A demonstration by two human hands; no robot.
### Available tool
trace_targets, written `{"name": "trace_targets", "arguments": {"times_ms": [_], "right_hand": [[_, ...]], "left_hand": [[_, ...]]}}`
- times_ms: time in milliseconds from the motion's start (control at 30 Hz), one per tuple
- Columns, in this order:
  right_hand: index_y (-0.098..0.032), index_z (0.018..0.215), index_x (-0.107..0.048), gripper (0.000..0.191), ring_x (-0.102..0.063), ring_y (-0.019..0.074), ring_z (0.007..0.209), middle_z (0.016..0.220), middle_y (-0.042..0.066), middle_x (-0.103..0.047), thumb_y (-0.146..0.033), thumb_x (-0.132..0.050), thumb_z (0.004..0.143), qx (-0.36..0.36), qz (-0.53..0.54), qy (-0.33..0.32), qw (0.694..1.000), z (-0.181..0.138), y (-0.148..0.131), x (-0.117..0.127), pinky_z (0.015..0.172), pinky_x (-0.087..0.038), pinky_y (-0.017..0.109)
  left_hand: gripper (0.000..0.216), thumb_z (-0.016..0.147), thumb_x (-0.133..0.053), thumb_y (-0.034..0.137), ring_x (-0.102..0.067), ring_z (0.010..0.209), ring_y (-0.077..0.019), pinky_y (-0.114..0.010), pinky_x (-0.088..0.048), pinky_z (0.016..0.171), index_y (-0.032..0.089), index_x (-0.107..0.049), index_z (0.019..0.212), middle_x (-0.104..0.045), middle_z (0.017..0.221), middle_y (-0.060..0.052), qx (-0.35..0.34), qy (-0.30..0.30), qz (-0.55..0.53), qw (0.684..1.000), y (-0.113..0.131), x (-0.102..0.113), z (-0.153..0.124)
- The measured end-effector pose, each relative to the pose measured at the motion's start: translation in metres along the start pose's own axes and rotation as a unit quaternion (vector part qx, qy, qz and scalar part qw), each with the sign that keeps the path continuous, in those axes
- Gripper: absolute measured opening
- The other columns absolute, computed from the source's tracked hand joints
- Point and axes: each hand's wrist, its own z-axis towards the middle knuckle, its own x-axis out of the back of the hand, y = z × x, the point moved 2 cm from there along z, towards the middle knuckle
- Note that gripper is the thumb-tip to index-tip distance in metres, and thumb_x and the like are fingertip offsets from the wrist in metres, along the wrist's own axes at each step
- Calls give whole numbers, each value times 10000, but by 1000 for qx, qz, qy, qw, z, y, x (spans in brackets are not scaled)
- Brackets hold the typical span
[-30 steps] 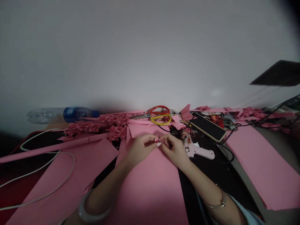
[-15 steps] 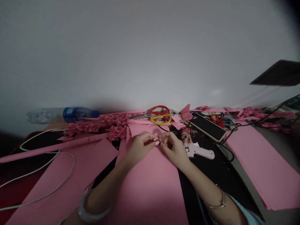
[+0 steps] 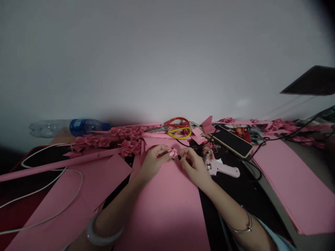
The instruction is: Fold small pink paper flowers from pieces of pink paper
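My left hand [image 3: 154, 161] and my right hand [image 3: 193, 164] meet over a large pink paper sheet [image 3: 167, 205]. Both pinch a small folded pink paper piece [image 3: 173, 152] between their fingertips. A pale bangle sits on my left wrist and a thin metal bangle on my right. A pink glue gun [image 3: 221, 168] lies just right of my right hand. Behind my left hand lies a heap of folded pink paper flowers [image 3: 115, 138].
Red and yellow scissors [image 3: 176, 128] lie at the wall. A phone [image 3: 232, 141] rests to the right with black cables. A plastic bottle [image 3: 69, 127] lies at the back left, a white cable [image 3: 47, 181] loops on the left. A pink paper stack [image 3: 293, 184] covers the right.
Both hands have lifted slightly away from me with the small paper piece. My fingers have shifted their pinch on it.
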Motion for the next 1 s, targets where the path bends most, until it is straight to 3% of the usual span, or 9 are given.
{"name": "trace_targets", "arguments": {"times_ms": [300, 1000], "right_hand": [[-202, 915, -524, 44, -436, 127, 575, 649, -55, -470, -240, -508, 901, -9, 1, -10, 1000, 0, 0, -1, 560, -333, 251], [-208, 871, -516, 34, -458, 133, 570, 629, -55, -491, -219, -495, 895, -8, -20, -6, 1000, 1, -1, 0, 564, -352, 245]], "left_hand": [[194, 685, -770, 274, -692, 901, -208, -344, -525, 866, 171, -666, 814, -742, 878, -43, -24, -3, 78, 997, -6, 3, 3], [102, 724, -708, 202, -693, 877, -208, -319, -531, 826, 158, -714, 816, -751, 879, -61, -34, -25, 121, 992, -6, 2, 2]]}}
